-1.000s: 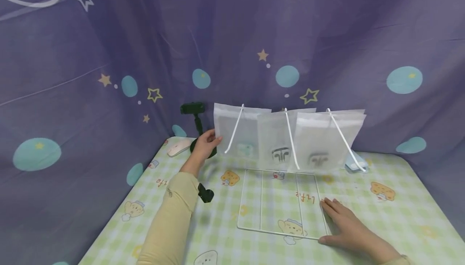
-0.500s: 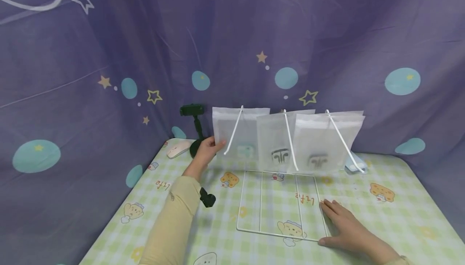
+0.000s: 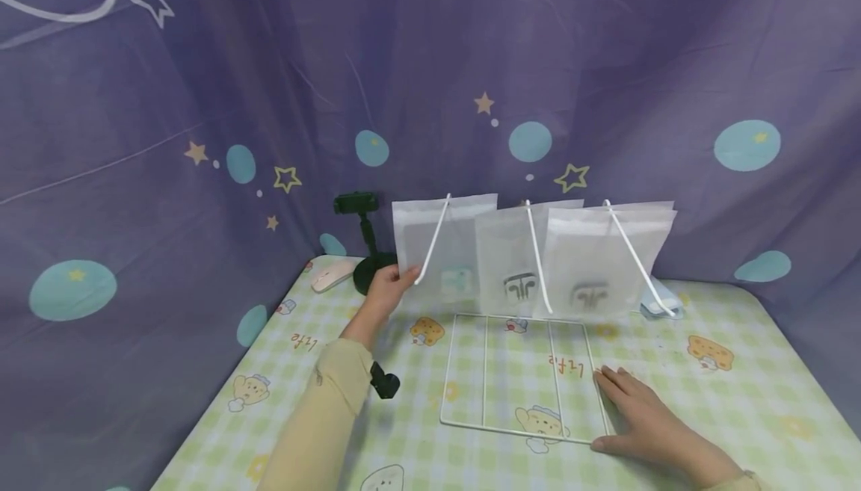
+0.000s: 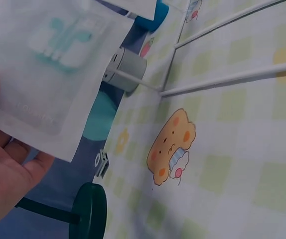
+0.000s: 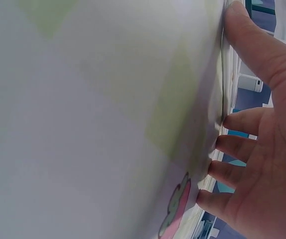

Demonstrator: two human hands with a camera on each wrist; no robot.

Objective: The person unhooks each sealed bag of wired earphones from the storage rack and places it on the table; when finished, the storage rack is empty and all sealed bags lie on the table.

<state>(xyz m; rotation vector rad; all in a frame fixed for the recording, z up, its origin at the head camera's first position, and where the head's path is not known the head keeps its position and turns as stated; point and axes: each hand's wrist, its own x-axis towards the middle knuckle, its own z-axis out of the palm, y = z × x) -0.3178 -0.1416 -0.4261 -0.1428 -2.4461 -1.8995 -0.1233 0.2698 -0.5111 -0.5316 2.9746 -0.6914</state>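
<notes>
Three white hooks of a wire display rack carry frosted zip bags in the head view. My left hand (image 3: 389, 289) pinches the lower left edge of the leftmost bag (image 3: 437, 241), thumb in front and fingers behind. Teal-and-white earphones (image 4: 61, 42) show through that bag in the left wrist view. Dark earphones show through the middle bag (image 3: 501, 252) and the right bag (image 3: 599, 252). On the tablecloth, my right hand (image 3: 642, 420) rests with fingers extended against the right side of the rack's white wire base (image 3: 518, 431).
A black phone stand (image 3: 366, 233) and a pale pink computer mouse (image 3: 332, 276) stand at the back left. Behind the right hook lies a light blue item (image 3: 659, 298), partly hidden. A purple patterned curtain (image 3: 430, 65) hangs behind the checked tablecloth (image 3: 753, 416).
My left hand has moved slightly right and down onto the leftmost bag's edge, its thumb coming over the front. That bag has shifted a little on its hook. My right hand stays put.
</notes>
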